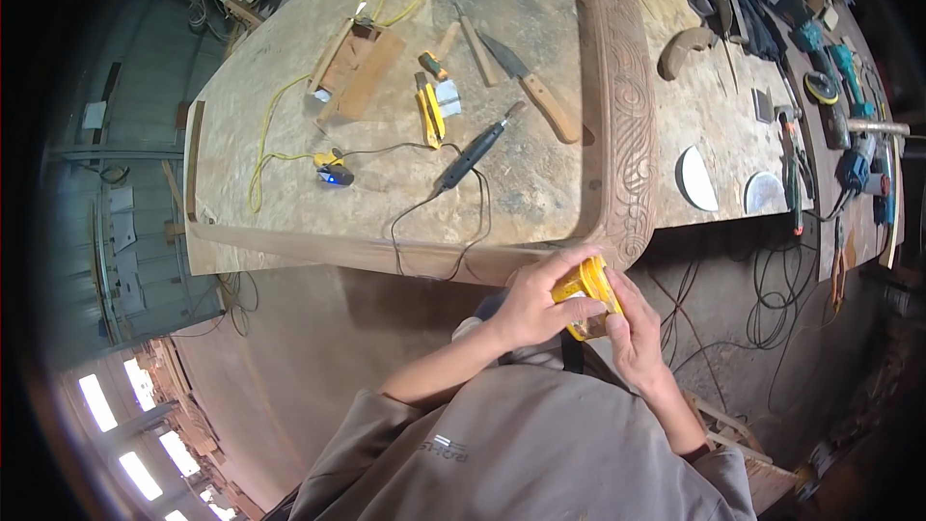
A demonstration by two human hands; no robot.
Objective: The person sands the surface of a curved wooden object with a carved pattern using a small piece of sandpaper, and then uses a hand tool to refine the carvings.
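Close to my body, just off the table's near edge, I hold a small yellow container point(588, 278) with partly see-through sides. My left hand point(532, 304) is closed around its left side, thumb across the front. From the right, my right hand point(637, 328) grips it with the thumb low on its side. What is inside cannot be made out. Just beyond my hands lies the rounded corner of a carved wooden frame point(625, 125) with scroll patterns. Nearest on the tabletop is a black pen-shaped power tool point(475, 156) with a cord.
On the wooden table point(318, 207) lie a wood-handled knife point(545, 101), a yellow utility knife point(429, 111), a wooden block point(362, 72) and a yellow cord point(265, 159). Power tools point(844, 77) and a hammer point(873, 126) crowd the right side. Cables point(772, 304) hang below the table there.
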